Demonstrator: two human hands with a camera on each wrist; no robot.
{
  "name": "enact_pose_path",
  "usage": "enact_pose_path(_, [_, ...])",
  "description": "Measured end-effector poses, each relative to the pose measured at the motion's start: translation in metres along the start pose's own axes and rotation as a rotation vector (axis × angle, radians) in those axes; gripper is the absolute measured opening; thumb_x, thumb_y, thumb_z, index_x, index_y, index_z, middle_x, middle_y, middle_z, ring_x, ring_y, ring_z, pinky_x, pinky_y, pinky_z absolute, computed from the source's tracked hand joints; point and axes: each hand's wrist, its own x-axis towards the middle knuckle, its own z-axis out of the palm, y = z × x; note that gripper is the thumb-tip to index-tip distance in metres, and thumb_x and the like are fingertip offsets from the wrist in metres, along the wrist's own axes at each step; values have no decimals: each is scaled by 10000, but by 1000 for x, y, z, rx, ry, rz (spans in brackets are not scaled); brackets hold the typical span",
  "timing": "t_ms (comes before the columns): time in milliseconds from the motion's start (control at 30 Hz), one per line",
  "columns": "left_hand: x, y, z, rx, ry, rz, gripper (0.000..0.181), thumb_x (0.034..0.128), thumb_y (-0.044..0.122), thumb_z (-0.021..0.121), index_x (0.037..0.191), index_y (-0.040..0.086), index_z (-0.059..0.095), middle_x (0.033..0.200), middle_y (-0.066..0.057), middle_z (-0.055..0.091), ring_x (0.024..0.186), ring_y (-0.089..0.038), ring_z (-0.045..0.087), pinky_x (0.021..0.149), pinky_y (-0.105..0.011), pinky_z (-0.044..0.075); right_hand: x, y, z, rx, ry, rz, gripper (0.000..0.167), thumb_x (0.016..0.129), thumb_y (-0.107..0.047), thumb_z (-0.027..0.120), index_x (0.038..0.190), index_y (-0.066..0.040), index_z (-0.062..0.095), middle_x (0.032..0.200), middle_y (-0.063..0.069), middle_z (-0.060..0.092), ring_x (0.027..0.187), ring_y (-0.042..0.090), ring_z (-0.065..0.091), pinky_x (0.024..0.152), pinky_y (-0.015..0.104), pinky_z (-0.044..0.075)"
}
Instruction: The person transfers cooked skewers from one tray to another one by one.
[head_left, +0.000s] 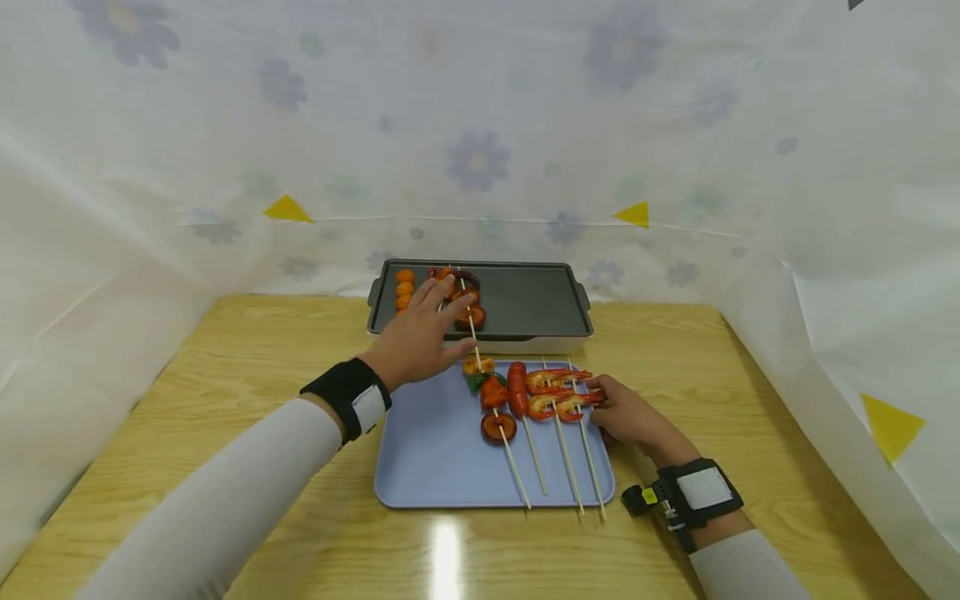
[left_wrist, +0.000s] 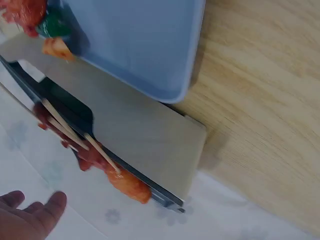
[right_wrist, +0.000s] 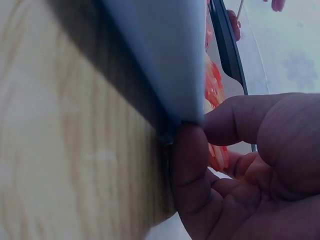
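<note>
At tray rim, right-wrist view, pinching fingers, unclear from head

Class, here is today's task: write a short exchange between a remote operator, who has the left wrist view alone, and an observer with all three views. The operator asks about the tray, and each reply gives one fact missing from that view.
Operator: I have only the left wrist view, with one end of the tray. Is anything touching its rim out of my sight?
Observer: Yes, the right hand pinches the rim, as the right wrist view shows.
Operator: And what lies on its near half?
Observer: In the head view, the bare ends of four sticks reach toward the near rim.
</note>
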Motion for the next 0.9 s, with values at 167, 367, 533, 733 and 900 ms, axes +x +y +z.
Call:
enact_pose_path(167, [15, -5, 3, -91, 51, -81, 627, 973, 435, 597, 1471, 80, 456, 1482, -225, 378, 1354, -402, 378, 1007, -515, 436, -2, 0, -1, 8, 2, 19, 516, 944, -6, 526, 1416, 67, 331, 1226, 291, 523, 826, 252, 616, 607, 380, 522])
enact_pose_path(367, [24, 6, 8, -303, -3, -263, 718, 930, 368, 683, 1490, 25, 390, 1443, -265, 414, 1274, -410, 475, 1007, -514, 435, -1, 0, 0, 3, -3, 12, 501, 938, 19, 509, 1406, 72, 340, 1210, 281, 521, 794, 245, 594, 599, 370, 507])
enact_pose_path(533, [28, 16, 7, -431, -77, -404, 757, 894, 268, 733, 1496, 2, 359, 1435, -247, 451, 1289, -395, 464, 1027, -496, 418, 1, -2, 1, 7, -7, 7, 499, 938, 21, 508, 1407, 65, 344, 1180, 264, 530, 751, 230, 586, 583, 366, 503])
enact_pose_path(733, [29, 16, 7, -523, -119, -479, 686, 888, 174, 725, 1466, -6, 401, 1342, -206, 547, 1085, -328, 591, 883, -426, 502, 1, -3, 2, -3, -6, -2, 521, 926, 38, 500, 1419, 69, 333, 1086, 234, 531, 635, 227, 531, 544, 360, 462])
enact_pose_path(900, [29, 15, 10, -652, -147, -566, 598, 900, 200, 721, 1404, -1, 470, 1249, -177, 591, 856, -231, 671, 751, -344, 551, 0, -3, 2, -4, -9, -7, 516, 925, 39, 500, 1413, 71, 336, 1086, 234, 535, 628, 223, 529, 541, 362, 465])
